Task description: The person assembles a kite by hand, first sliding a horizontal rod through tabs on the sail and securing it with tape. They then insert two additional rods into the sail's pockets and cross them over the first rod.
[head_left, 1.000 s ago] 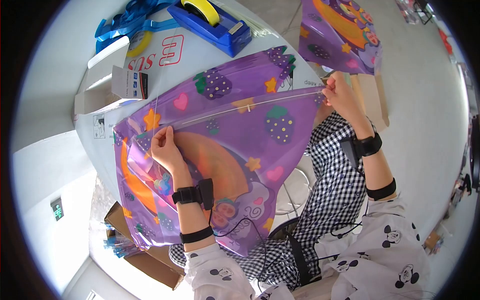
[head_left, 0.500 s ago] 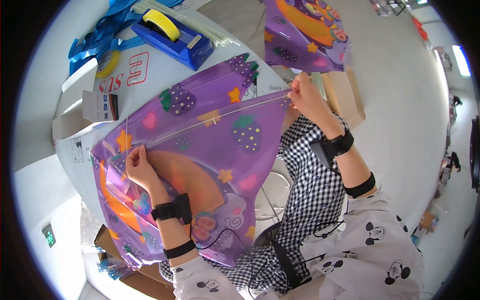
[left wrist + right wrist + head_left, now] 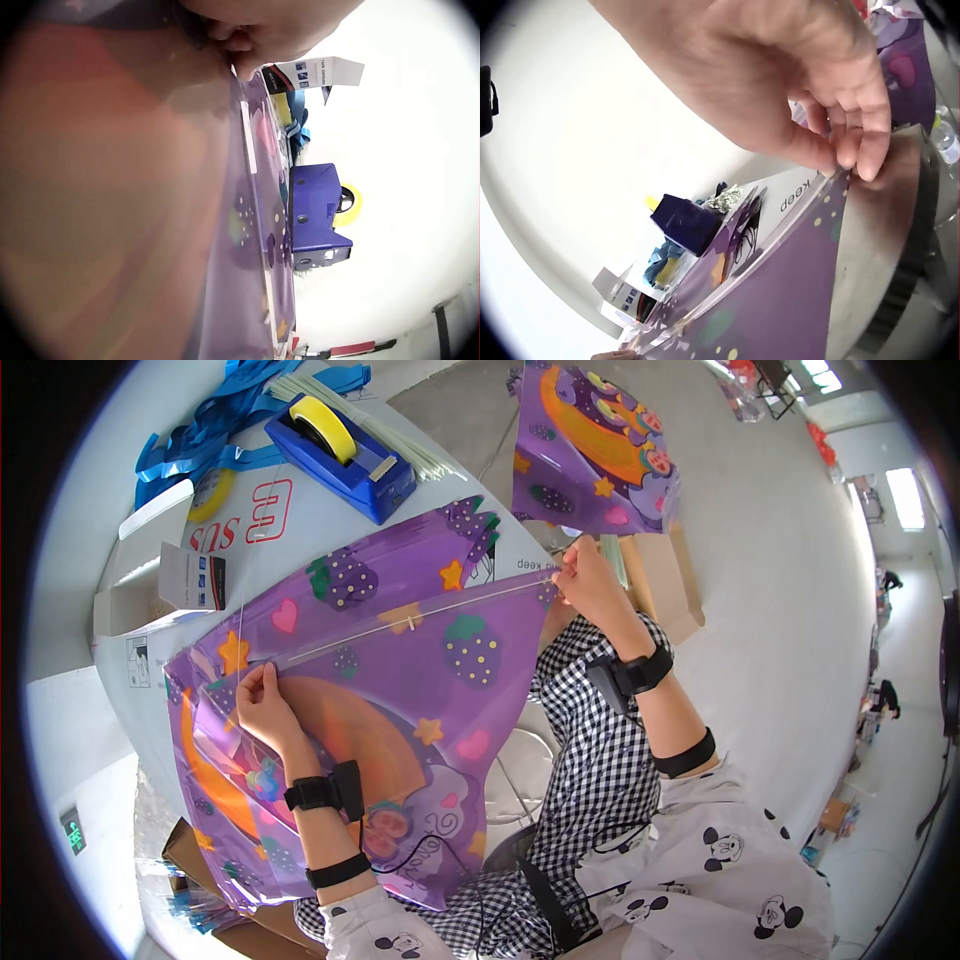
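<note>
A thin purple kite [image 3: 425,665], printed with berries, stars and an orange moon, spreads over the person's lap and the table's edge. A slim white rod [image 3: 475,601] runs along its folded straight edge, with a small white clip [image 3: 411,624] near the middle. The left hand [image 3: 267,710] pinches this edge near the rod's left end. At the far right corner the right hand [image 3: 592,588] pinches the tip between thumb and fingertips. Between the hands the edge looks taut. More purple printed sheets [image 3: 345,575] lie beneath on the table.
On the table [image 3: 335,525] stand a blue tape dispenser [image 3: 345,465], an opened small box [image 3: 190,578], blue ribbon [image 3: 205,435] and a bundle of white rods [image 3: 425,455]. Another purple printed sheet [image 3: 560,450] is beyond, above a cardboard box [image 3: 665,585].
The head view has turned, so the scene sits further left and lower. Both hands keep their pinch on the kite's edge, with little visible movement between them.
</note>
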Demonstrator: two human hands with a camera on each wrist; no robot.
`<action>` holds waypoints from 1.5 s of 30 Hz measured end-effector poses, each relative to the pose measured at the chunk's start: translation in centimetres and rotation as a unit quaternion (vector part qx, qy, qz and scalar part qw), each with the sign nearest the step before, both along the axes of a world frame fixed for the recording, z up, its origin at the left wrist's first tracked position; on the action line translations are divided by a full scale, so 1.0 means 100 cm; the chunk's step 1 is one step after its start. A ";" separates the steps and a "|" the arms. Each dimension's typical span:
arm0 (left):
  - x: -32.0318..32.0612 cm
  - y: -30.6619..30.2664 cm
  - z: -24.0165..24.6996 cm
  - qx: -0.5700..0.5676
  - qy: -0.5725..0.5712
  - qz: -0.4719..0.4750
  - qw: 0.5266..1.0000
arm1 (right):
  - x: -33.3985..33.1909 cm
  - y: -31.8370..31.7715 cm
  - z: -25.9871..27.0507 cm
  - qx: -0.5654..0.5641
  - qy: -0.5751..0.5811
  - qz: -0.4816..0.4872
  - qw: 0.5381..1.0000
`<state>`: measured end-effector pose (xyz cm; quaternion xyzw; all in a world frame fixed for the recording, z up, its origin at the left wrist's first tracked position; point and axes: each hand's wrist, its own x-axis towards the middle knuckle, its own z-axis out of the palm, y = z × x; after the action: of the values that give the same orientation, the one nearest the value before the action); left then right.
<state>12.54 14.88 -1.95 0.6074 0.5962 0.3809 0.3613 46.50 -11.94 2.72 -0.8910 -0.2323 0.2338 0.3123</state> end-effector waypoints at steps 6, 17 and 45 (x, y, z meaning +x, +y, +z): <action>-0.001 0.001 -0.006 0.017 -0.019 -0.001 1.000 | 0.009 -0.005 -0.013 -0.011 0.016 -0.045 0.999; 0.004 -0.003 -0.001 0.035 0.012 0.011 0.999 | 0.009 -0.011 -0.012 0.098 0.164 -0.126 0.973; 0.010 -0.007 0.005 0.015 -0.061 0.033 0.997 | -0.242 0.205 -0.018 0.394 0.359 0.102 0.840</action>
<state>13.56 14.18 -1.43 0.5684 0.5867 0.4378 0.3755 22.25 8.58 0.88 -0.5180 -0.2659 0.4563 0.6729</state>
